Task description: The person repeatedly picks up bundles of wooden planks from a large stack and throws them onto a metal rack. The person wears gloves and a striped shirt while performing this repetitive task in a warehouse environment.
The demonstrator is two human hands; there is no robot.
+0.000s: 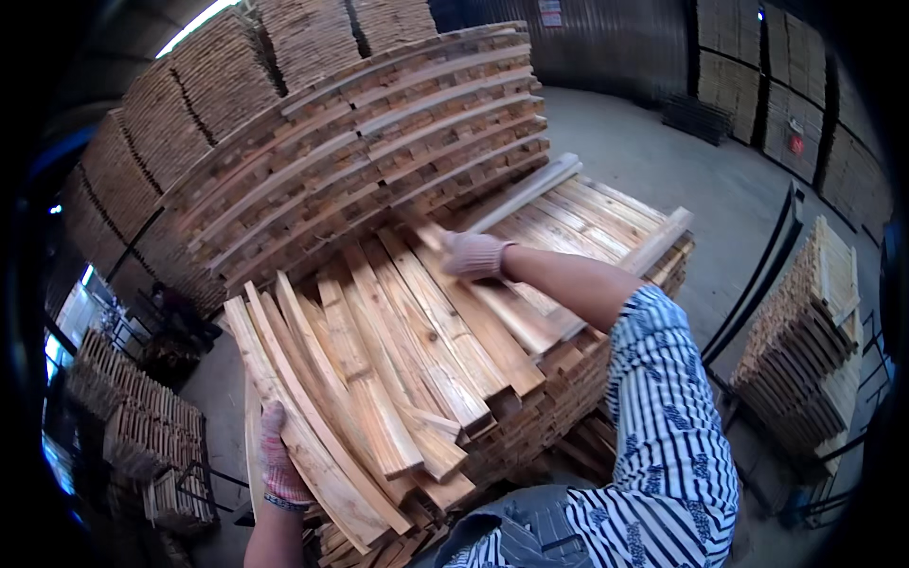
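Observation:
Loose wooden planks [374, 369] lie side by side, some overlapping, on top of a stack in front of me. My left hand [282, 464], in a pinkish knitted glove, is closed on the outer edge of a long plank [308, 426] at the left side of the pile. Its fingers are partly hidden behind the wood. My right hand [476, 257], gloved too, reaches across to the far part of the pile. It is closed on a plank [423, 229] whose far end is smeared by motion.
A tall stack of layered boards [369, 151] rises just behind the pile. Two crosswise sticks, one a pale batten [525, 194], lie on the flat layer at right. Another board stack [800, 331] and a dark metal rail [757, 275] stand to the right, stacked boards [156, 445] at left.

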